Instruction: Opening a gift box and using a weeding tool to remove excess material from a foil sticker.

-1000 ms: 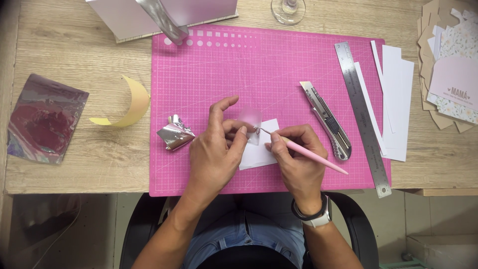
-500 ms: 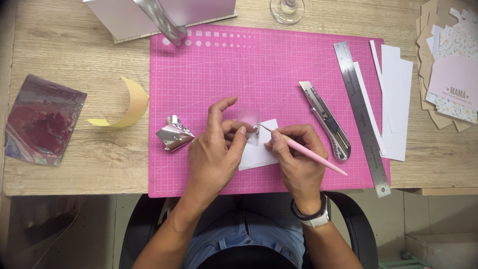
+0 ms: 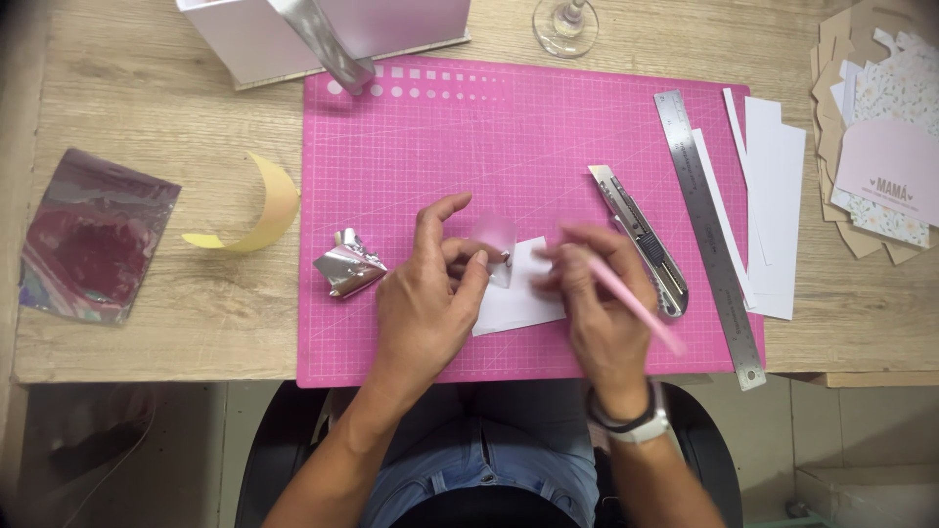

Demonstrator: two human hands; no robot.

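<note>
the left hand (image 3: 425,303) lies on the pink cutting mat (image 3: 440,147) with the wrist low and the index finger stretched up and a little apart from the others. its thumb and the bent fingers pinch the lower edge of a small clear film piece (image 3: 495,238), so this hand is closed on the film. the film stands just above the fingertips and partly over a small white paper card (image 3: 518,303), which lies flat between the two hands.

the right hand (image 3: 602,313) is blurred. it comes from below with a dark watch band (image 3: 631,422) at the wrist. its fingers are closed around a thin pink stick tool (image 3: 636,308), held like a pen. the back end of the tool points down and to the right of the fingers; the tip is hidden near the film, and i cannot tell if it touches it.

just right of the right fingers lies a utility knife (image 3: 641,240), very near them, and beyond it a steel ruler (image 3: 709,230) and white paper strips (image 3: 773,215). left of the left fingers there is a crumpled foil piece (image 3: 347,264), near but apart. above both hands the mat is wide and free up to a grey box (image 3: 323,29) at the far edge. the near mat edge is close under the palms.
</note>
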